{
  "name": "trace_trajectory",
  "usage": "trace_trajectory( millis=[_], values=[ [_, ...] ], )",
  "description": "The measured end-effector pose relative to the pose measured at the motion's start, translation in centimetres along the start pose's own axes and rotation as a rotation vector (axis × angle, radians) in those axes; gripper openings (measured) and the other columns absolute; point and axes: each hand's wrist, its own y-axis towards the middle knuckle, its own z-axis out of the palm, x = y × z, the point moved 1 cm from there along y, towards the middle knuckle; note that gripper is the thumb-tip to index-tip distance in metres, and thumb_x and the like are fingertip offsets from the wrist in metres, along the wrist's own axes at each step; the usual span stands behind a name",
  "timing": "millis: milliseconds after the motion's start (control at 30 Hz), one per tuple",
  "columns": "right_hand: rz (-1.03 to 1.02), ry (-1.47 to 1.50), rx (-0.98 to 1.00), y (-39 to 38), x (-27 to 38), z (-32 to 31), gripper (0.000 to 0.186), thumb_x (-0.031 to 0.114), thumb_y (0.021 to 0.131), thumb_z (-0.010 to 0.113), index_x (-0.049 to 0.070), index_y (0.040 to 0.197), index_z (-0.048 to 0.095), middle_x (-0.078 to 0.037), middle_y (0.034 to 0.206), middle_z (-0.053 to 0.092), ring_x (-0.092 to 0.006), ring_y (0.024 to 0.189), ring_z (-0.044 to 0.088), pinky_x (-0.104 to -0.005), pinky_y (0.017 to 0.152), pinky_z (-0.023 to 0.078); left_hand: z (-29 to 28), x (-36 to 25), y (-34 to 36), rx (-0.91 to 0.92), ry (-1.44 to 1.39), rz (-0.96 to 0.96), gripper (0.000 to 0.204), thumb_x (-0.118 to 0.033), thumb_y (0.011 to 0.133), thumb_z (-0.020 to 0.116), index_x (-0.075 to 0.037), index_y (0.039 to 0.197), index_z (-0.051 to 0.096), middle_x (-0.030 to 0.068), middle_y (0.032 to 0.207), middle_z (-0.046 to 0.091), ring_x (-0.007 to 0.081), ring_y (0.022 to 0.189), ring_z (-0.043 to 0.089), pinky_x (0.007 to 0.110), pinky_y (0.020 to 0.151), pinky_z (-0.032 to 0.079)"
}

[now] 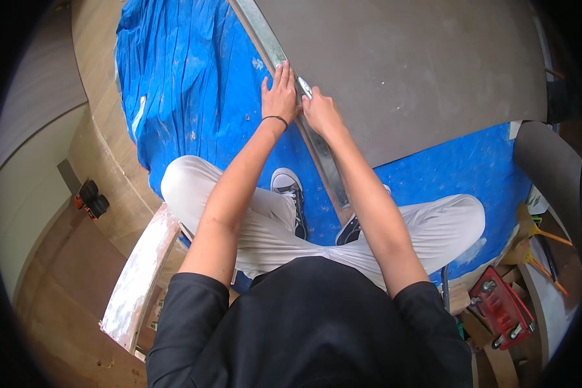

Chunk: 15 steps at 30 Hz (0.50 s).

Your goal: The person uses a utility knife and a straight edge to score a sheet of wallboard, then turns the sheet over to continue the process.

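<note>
A long metal strip (265,33), like a straightedge, lies slantwise along the left edge of a large grey-brown sheet (407,71). My left hand (278,98) presses flat on the strip, fingers stretched out and a dark band round its wrist. Just to the right, my right hand (321,114) is closed round a slim silver utility knife (304,87). The knife lies close beside the strip, over the sheet's edge. Its blade cannot be made out. My two hands are nearly touching.
A crumpled blue tarp (187,84) lies under the sheet and my feet. A paint-marked white board (139,278) stands at the lower left. Orange-and-black tools (92,199) rest on the wooden floor at left. A red wheeled dolly (501,307) is at the lower right.
</note>
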Motion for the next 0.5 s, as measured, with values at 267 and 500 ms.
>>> trace_trajectory(
  millis=[267, 500],
  values=[
    [0.047, -0.055, -0.026, -0.5, 1.5, 0.2, 0.028, 0.025, 0.096, 0.049, -0.002, 0.106, 0.048, -0.030, 0.090, 0.066, -0.0492, 0.087, 0.063, -0.0571, 0.077, 0.050, 0.5, 0.2, -0.2, -0.068, -0.010, -0.004, 0.091, -0.035, 0.069, 0.077, -0.007, 0.146, 0.036, 0.0047, 0.158, 0.025, 0.0169, 0.144, 0.025, 0.049, 0.112, 0.027],
    [0.073, -0.079, -0.002, -2.4, -1.1, 0.8, 0.023, 0.023, 0.096, 0.051, 0.003, 0.108, 0.047, -0.027, 0.087, 0.067, -0.0462, 0.084, 0.065, -0.0553, 0.072, 0.053, -1.3, -0.7, -0.1, 0.062, -0.044, -0.037, 0.102, -0.039, 0.061, 0.085, -0.008, 0.146, 0.036, 0.0033, 0.158, 0.025, 0.0179, 0.144, 0.026, 0.052, 0.110, 0.029]
  ],
)
